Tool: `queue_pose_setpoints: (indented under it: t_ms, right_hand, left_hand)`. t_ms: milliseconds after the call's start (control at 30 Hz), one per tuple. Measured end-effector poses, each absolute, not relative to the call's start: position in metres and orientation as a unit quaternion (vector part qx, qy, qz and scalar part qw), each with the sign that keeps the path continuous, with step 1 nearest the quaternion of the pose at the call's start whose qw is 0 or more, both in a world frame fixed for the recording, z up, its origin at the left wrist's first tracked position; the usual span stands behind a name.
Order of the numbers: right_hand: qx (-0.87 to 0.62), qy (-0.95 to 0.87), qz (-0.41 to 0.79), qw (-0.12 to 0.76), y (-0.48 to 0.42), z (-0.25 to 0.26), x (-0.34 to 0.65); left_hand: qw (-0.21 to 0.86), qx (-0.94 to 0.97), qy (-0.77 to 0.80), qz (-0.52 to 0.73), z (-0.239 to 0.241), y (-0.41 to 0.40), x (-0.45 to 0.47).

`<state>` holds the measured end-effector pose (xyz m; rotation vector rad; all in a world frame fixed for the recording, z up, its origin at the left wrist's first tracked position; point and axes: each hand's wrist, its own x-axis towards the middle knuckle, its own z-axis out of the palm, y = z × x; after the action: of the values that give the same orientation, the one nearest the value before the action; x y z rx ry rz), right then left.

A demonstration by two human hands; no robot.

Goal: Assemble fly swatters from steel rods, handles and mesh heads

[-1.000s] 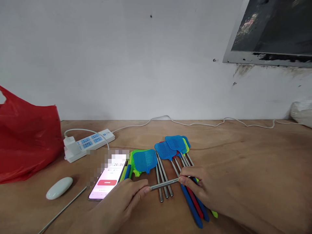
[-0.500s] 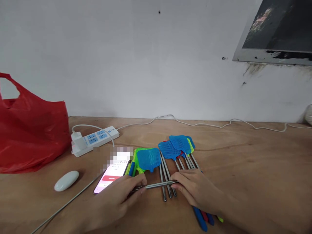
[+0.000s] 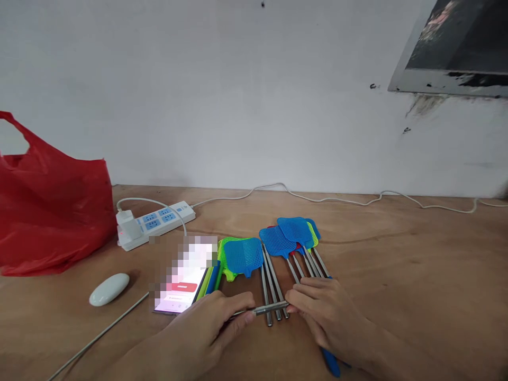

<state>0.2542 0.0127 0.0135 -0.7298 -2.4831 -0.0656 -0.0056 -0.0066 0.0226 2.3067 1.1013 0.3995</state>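
Note:
Between my two hands lies a thin metal rod point(image 3: 271, 308), held level above the table. My left hand point(image 3: 216, 328) pinches its left end and my right hand point(image 3: 323, 312) grips its right end. Just beyond are several loose metal rods point(image 3: 273, 288) lying side by side. Blue and green fly swatter heads point(image 3: 243, 255) rest to their left, with green and blue handles point(image 3: 212, 279) beside the phone. Past my right hand lie several fly swatters point(image 3: 296, 233) with blue, red and yellow-green heads on metal rods. A blue handle point(image 3: 330, 363) shows below that hand, which hides the others.
A lit phone point(image 3: 182, 288) lies left of the swatter heads. Farther left are a white rounded object point(image 3: 109, 289), a white power strip point(image 3: 159, 225) with a plugged-in charger, and a red plastic bag point(image 3: 55, 211). A white cable point(image 3: 333, 199) runs along the wall.
Both hands have shifted slightly right with the rod. The visible stretch of rod between them is shorter, and its right end is tilted up a little more. The view has shifted slightly.

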Motion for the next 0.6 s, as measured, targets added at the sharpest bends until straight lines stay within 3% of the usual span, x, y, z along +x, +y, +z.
queue_pose_setpoints:
  t_ms: [200,300,600]
  right_hand:
    - [-0.254,-0.921,-0.079,0.286,0.008,0.001,0.251]
    - [-0.249,-0.918,-0.094,0.295,0.005,0.000,0.245]
    - [-0.290,-0.914,-0.029,0.283,0.005,0.012,0.269]
  left_hand:
    - [0.342,0.831,0.425,0.107,0.037,-0.006,0.002]
    - [0.377,0.838,0.367,0.145,0.041,-0.004,0.017]
    - [0.331,0.826,0.439,0.128,0.026,-0.006,0.009]
